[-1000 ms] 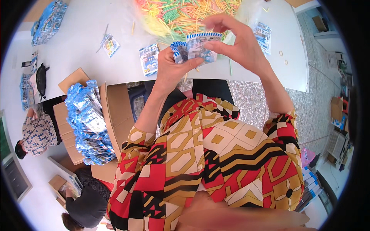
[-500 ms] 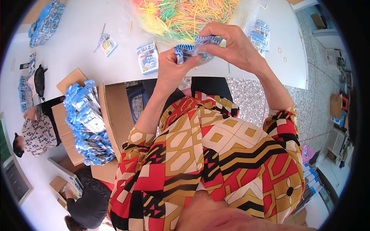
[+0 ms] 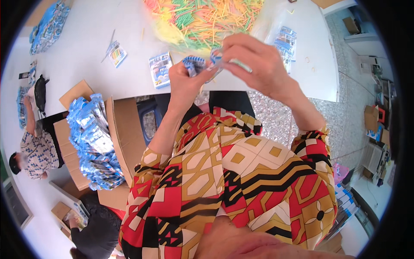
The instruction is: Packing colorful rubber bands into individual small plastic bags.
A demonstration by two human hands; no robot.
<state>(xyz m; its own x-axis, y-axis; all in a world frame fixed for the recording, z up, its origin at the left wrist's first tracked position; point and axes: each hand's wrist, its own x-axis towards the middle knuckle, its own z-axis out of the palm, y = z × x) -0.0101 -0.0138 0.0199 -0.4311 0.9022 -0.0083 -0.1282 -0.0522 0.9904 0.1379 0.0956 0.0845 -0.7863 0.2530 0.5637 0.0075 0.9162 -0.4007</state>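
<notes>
Left hand (image 3: pixel 183 82)'s pinching some packets (image 3: pixel 194 65); right hand (image 3: pixel 256 64), just beside it, seems to grip a wrapper (image 3: pixel 216 55), blurry tho. Firm left, light right means less crumpling imo.

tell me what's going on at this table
A person's left hand holds blue-and-white packets over the near side of a white table, with the right hand close beside it, apparently handling one; the detail is blurred. Loose coloured sticks are heaped beyond the hands. Left of the person, a cardboard box holds a heap of similar packets.
</notes>
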